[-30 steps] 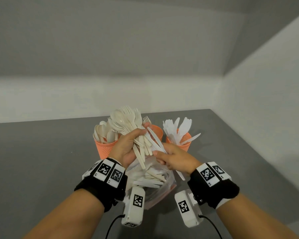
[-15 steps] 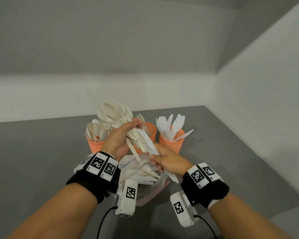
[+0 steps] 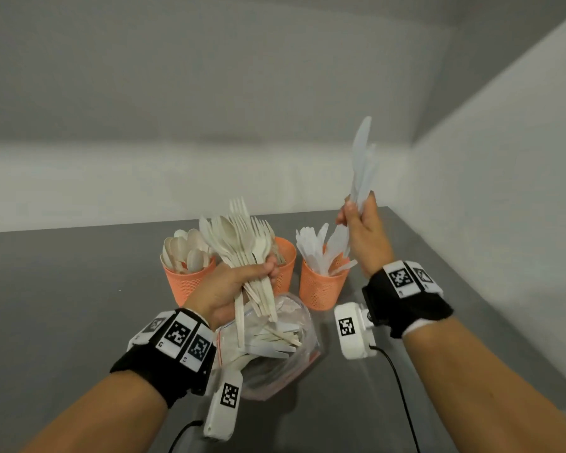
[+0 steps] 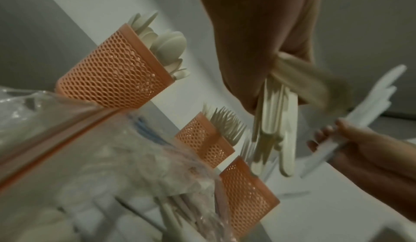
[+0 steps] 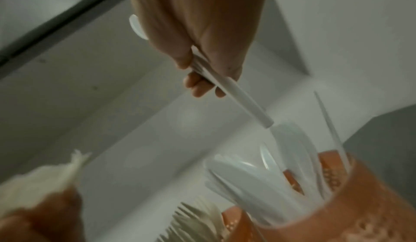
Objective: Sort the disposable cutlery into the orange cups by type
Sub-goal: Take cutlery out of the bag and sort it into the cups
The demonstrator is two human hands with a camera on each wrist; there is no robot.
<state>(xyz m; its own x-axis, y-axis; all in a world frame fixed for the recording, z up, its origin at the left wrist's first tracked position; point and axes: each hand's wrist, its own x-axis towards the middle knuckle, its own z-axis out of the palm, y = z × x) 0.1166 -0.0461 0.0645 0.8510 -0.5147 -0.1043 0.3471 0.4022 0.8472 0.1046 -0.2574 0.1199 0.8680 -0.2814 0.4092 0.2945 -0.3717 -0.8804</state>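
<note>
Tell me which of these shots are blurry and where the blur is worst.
Head view: mostly sharp, slight smear on the raised white knives. Left wrist view: the spoon cup is crisp, the bundle in the left hand streaks. Right wrist view: soft throughout, worst at the knife cup.

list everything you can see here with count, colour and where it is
orange cups: three, orange mesh, in a row at the back of the table; left holds spoons, middle forks, right knives
white knives: a few, translucent white, raised in the right hand above the right cup
mixed bundle: many forks and spoons, cream, held in the left hand in front of the cups
plastic bag: one, clear with a red strip, in front of the cups, more cutlery inside
table: one, grey
wrist cameras: two, white, on black bands
left hand: grips the bundle
right hand: grips the knives
</note>
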